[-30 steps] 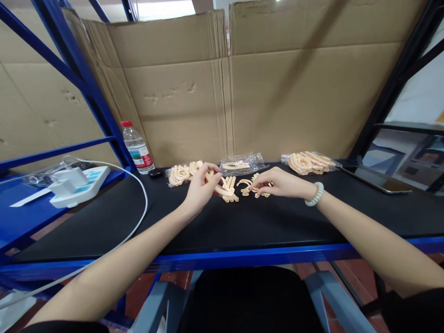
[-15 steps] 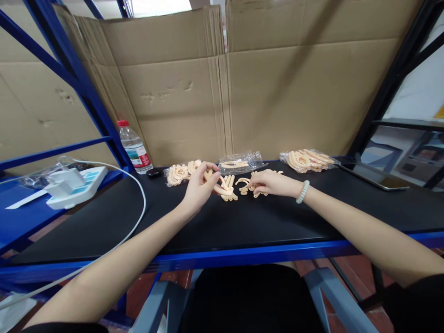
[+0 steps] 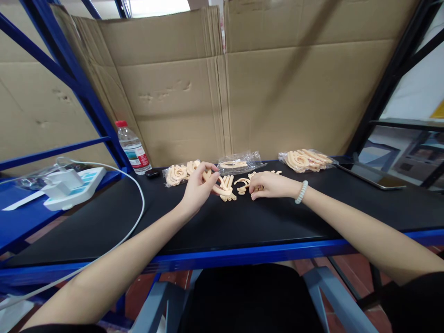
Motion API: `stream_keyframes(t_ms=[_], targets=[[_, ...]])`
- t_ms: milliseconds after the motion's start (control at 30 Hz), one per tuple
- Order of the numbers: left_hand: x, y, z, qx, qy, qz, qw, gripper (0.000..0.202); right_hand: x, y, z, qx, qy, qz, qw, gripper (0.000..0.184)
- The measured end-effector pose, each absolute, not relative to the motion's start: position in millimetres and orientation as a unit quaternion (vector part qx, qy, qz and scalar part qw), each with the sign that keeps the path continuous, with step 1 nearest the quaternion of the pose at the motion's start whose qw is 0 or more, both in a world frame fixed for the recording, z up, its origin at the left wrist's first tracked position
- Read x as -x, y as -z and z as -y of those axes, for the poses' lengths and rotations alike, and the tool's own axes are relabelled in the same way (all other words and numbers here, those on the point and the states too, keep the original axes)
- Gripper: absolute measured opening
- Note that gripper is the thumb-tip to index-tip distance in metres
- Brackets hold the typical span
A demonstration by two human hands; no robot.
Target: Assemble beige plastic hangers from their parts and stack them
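My left hand (image 3: 201,187) is closed around a pale, wood-coloured curved piece (image 3: 221,190), held just above the black table top. Beneath its free end lies a row of straight pale strips (image 3: 229,181) with rounded, holed ends. Between my two hands, a C-shaped pale piece (image 3: 240,181) and a small flat piece (image 3: 242,190) rest on the table. My right hand (image 3: 268,185) is low over more small pale pieces, its fingers curled together. Whatever lies between those fingertips is too small and shaded to make out. Further pale pieces (image 3: 275,172) show behind that hand.
Along the back lie clear bags of pale pieces at left (image 3: 180,173), middle (image 3: 239,163) and right (image 3: 305,160). A water bottle (image 3: 133,150), a black object (image 3: 152,173), a tablet (image 3: 373,175) and a white cable (image 3: 143,203) surround the work area. Cardboard (image 3: 173,101) stands behind.
My right hand has drawn slightly nearer to me, its fingers curling further under. My left hand keeps the curved piece in nearly the same place. The view has shifted slightly.
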State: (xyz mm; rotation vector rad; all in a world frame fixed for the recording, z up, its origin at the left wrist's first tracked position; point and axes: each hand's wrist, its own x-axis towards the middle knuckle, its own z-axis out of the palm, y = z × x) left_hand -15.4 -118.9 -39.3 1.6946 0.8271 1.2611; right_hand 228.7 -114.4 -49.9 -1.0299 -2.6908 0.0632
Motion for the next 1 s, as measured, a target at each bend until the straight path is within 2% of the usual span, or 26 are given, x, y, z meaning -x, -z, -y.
stream_keyframes(t_ms=[100, 167, 233, 333, 433, 600, 700, 900, 1000], targets=[[16.3, 40.5, 118.0, -0.686, -0.501, -0.324, 0.416, 0.018, -232.2, 45.8, 115.3, 0.360, -0.021, 0.924, 0.128, 0.014], [16.3, 42.1, 118.5, -0.703, -0.488, -0.321, 0.407, 0.020, -231.7, 41.1, 120.2, 0.367, -0.031, 0.917, 0.155, 0.017], [15.3, 44.4, 120.2, -0.727, -0.460, -0.313, 0.402, 0.024, -226.0, 36.9, 128.6, 0.388, -0.063, 0.892, 0.223, 0.022], [12.1, 47.4, 125.2, -0.769, -0.423, -0.283, 0.387, 0.034, -207.3, 34.7, 143.8, 0.404, -0.181, 0.821, 0.361, 0.026], [8.5, 48.2, 131.7, -0.800, -0.417, -0.263, 0.341, 0.054, -186.0, 37.7, 155.1, 0.383, -0.286, 0.766, 0.429, 0.029], [5.0, 48.3, 138.8, -0.816, -0.418, -0.268, 0.297, 0.082, -172.4, 43.2, 158.6, 0.374, -0.325, 0.759, 0.422, 0.016], [4.7, 49.1, 139.8, -0.806, -0.424, -0.267, 0.314, 0.093, -172.6, 43.0, 158.3, 0.367, -0.339, 0.763, 0.410, 0.013], [5.2, 46.4, 139.5, -0.832, -0.393, -0.236, 0.312, 0.102, -168.1, 41.8, 160.1, 0.383, -0.396, 0.702, 0.451, 0.022], [6.5, 43.6, 136.5, -0.830, -0.401, -0.234, 0.307, 0.097, -168.3, 41.2, 158.7, 0.373, -0.389, 0.689, 0.484, 0.020]])
